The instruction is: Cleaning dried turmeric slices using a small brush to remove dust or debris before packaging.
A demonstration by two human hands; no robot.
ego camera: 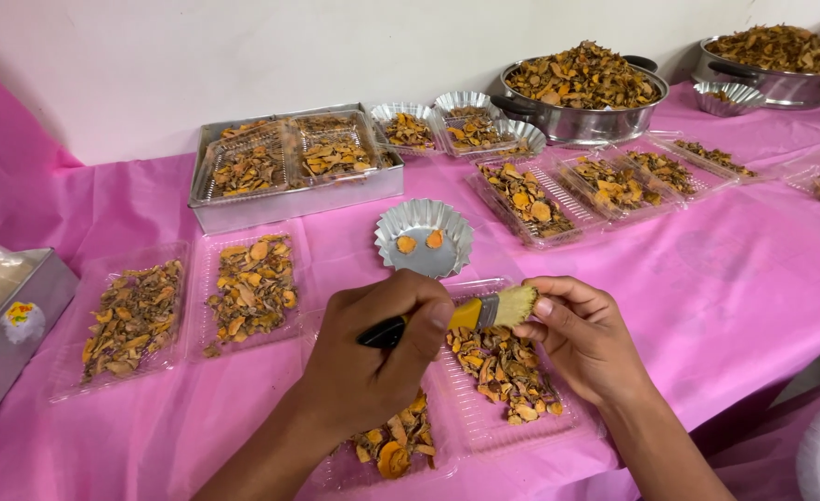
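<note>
Pink plastic sheeting (725, 297) covers the table, with a plain white wall behind. Nearest the camera, a clear ribbed plastic tray of dried orange-brown root slices (507, 371) lies directly under both hands. Left hand (373, 357) is closed around the black handle of a small yellow-ferruled brush with pale bristles (484, 311); the brush's long axis runs roughly left to right, handle low at the left, bristles slightly higher at the right. Right hand (581, 334) sits at the bristle end, fingertips pinched together against the bristles; whether a slice is held between them cannot be told. Bristle tip and right fingertips touch, so the working point lies between the hands, nearer the right. Just beyond the hands stands a fluted silver foil cup (424, 238) holding two orange slices, nearly centred ahead of the brush. Left of it lie two more clear trays of slices (192, 301). Farther back: a rectangular metal tin with trays (289, 199), more foil cups and clear trays, then two steel bowls heaped with slices (581, 88).
</note>
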